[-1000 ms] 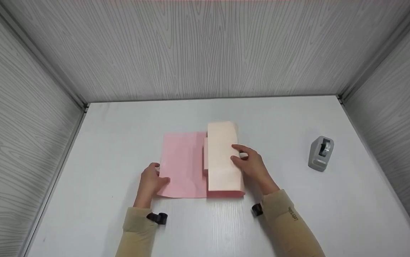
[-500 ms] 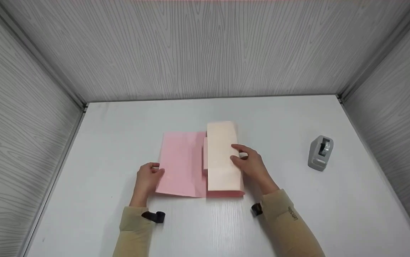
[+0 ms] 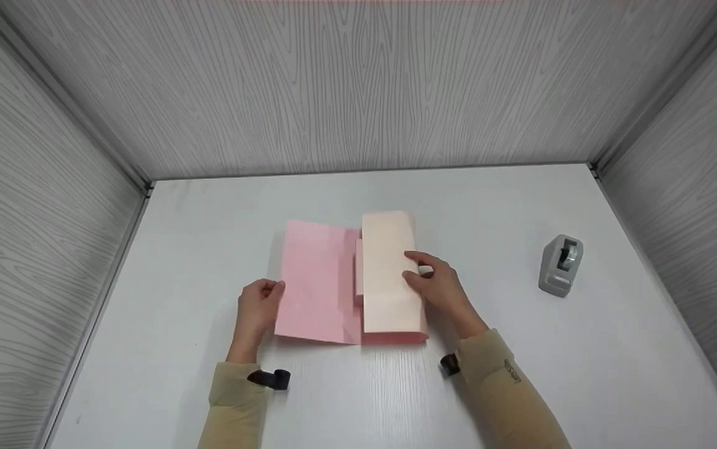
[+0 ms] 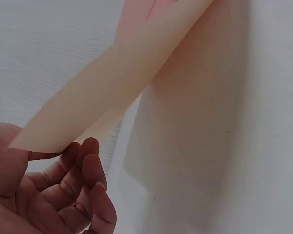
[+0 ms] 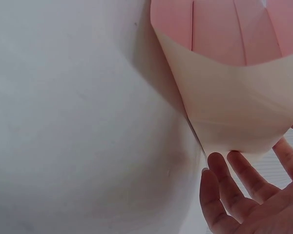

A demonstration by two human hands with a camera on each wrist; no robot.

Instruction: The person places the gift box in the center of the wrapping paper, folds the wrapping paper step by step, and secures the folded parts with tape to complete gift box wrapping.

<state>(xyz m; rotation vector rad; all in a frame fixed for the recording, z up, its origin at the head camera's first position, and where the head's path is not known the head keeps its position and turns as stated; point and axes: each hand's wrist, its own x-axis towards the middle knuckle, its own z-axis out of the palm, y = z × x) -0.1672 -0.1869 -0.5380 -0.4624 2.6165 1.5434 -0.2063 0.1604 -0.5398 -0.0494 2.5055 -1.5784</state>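
A sheet of wrapping paper, pink inside and cream outside, lies around a small pink box whose left edge peeks out. My left hand pinches the pink left part of the sheet by its outer edge, which is raised off the table. The left wrist view shows that edge between thumb and fingers, cream underside bent upward. My right hand rests thumb and index finger on the cream flap folded over the box; in the right wrist view its other fingers touch the paper's curved side.
A grey tape dispenser stands to the right on the white table. Wood-grain panels enclose the table at the back and both sides. Black wrist cameras sit at both cuffs.
My left hand has moved a little left and up, its grip now on the outer edge of the pink paper, which has lifted. The right hand and the cream flap have stayed put.
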